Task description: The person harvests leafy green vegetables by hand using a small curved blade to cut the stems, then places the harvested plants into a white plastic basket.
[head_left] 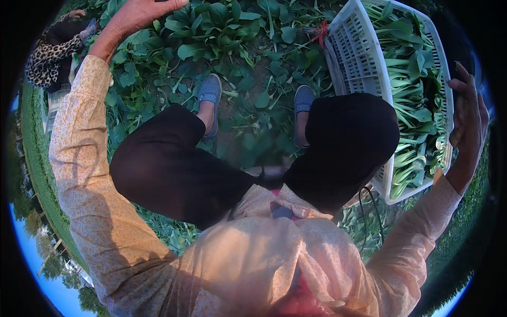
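Note:
My left hand [138, 15] reaches to the top edge of the view, above leafy greens [222, 27] growing from the soil. Its thumb shows, but the fingers are cut off, so what it holds cannot be told. At the far right, my right hand [469, 115] is raised beside the outer rim of a white plastic crate [386, 75], its fingers apart and nothing visible in them. Many cut leafy greens with pale stalks [416, 115] lie stacked inside the crate.
My knees are spread, with my shoes [212, 93] on soil strewn with loose leaves. A red tie [321, 32] hangs by the crate's corner. At upper left another person in a leopard-print sleeve [53, 59] bends beside a second light crate [56, 104]. A dark cord loop [376, 210] lies below the full crate.

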The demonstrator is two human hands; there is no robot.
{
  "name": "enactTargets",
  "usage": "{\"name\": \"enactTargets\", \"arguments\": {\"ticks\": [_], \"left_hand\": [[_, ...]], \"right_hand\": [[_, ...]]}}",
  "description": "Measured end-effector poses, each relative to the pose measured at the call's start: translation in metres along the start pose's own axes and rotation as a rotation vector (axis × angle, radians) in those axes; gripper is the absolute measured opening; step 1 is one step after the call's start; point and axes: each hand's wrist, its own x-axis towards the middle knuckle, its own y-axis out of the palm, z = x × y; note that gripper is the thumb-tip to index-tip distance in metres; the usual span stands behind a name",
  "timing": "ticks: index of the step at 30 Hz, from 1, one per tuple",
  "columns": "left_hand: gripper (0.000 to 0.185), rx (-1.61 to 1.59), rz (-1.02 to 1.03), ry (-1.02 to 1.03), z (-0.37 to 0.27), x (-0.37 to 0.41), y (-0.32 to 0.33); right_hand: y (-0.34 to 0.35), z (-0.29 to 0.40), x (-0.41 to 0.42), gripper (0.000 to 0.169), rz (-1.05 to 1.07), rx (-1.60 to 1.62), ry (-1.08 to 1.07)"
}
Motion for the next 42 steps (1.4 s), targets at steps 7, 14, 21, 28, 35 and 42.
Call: {"name": "enactTargets", "arguments": {"ticks": [7, 14, 21, 28, 35, 42], "left_hand": [[0.053, 0.047, 0.632, 0.009, 0.051, -0.116, 0.128], [0.026, 0.577, 0.157, -0.146, 0.209, -0.143, 0.12], [0.026, 0.914, -0.367, 0.231, 0.303, -0.088, 0.085], [0.021, 1.107, 0.198, -0.07, 0.315, -0.124, 0.105], [0.009, 1.132, 0.212, -0.263, 0.348, -0.123, 0.14], [0.009, 0.731, -0.041, -0.662, 0.281, -0.213, 0.146]], "right_hand": [[0.277, 0.094, -0.001, 0.042, 1.25, -0.234, -0.23], [0.468, 0.121, -0.087, 0.032, 1.466, 0.043, -0.134], [0.58, 0.125, -0.129, 0.028, 1.047, 0.398, -0.046], [0.633, 0.137, -0.131, 0.035, 1.2, 0.337, 0.055], [0.652, 0.112, -0.149, 0.031, 1.21, 0.455, 0.179], [0.594, 0.112, -0.136, 0.032, 1.264, 0.46, 0.322]]}}
